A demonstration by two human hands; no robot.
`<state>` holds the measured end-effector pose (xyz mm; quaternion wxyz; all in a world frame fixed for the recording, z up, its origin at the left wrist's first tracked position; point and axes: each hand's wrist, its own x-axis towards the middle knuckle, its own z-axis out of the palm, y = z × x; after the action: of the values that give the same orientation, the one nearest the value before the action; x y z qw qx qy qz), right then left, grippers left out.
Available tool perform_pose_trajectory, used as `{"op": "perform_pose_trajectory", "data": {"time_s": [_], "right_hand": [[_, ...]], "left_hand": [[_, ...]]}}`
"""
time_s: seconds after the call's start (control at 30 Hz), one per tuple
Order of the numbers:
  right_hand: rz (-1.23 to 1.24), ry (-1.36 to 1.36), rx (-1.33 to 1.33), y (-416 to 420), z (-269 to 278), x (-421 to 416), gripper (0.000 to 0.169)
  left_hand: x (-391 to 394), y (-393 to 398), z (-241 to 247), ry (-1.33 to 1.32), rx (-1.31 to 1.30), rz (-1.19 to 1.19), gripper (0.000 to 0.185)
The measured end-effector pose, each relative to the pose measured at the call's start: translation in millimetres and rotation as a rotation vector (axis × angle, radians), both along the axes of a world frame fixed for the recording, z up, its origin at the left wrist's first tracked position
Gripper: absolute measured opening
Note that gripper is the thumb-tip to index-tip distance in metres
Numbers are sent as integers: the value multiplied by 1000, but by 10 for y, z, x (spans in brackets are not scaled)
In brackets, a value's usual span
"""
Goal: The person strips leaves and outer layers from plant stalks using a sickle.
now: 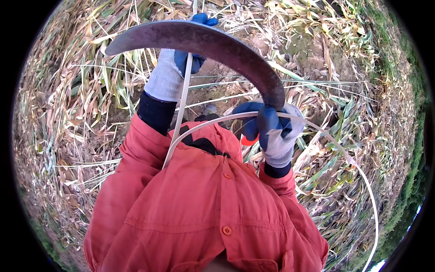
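My left hand (195, 63), in a grey knit glove with blue-coated fingers, closes around a long pale, narrow strip (183, 91), apparently a plant stem. Over part of that hand lies the curved steel sickle blade (207, 39), hiding several fingers. My right hand (280, 131), gloved alike, grips the sickle at the base of its blade. A bit of orange (249, 140) below those fingers may be its handle. The strip bends sharply before my chest, crosses under a finger of my right hand, and arcs away to the lower right.
Dry and green maize-like leaves (98, 88) cover much of the ground around me. Bare soil (311, 51) shows between them. Several thin pale stalks (224, 98) lie across in front. A shoe (210, 108) is partly visible below. Green vegetation (413, 163) borders the right side.
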<state>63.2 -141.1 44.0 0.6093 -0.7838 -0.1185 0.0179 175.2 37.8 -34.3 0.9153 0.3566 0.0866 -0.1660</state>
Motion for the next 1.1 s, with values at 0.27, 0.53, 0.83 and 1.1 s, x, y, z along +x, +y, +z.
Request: {"op": "perform_pose_trajectory", "data": {"time_s": [0.27, 0.53, 0.83, 1.1], "right_hand": [[-203, 114, 242, 3, 38, 114, 38], [-399, -22, 167, -36, -3, 262, 57], [-120, 59, 532, -224, -93, 465, 54], [291, 381, 295, 532, -225, 204, 27]], "left_hand": [[-462, 190, 248, 14, -27, 79, 34], [-894, 281, 560, -28, 286, -252, 43], [-678, 352, 229, -3, -485, -15, 38], [-255, 39, 69, -146, -405, -423, 39]]}}
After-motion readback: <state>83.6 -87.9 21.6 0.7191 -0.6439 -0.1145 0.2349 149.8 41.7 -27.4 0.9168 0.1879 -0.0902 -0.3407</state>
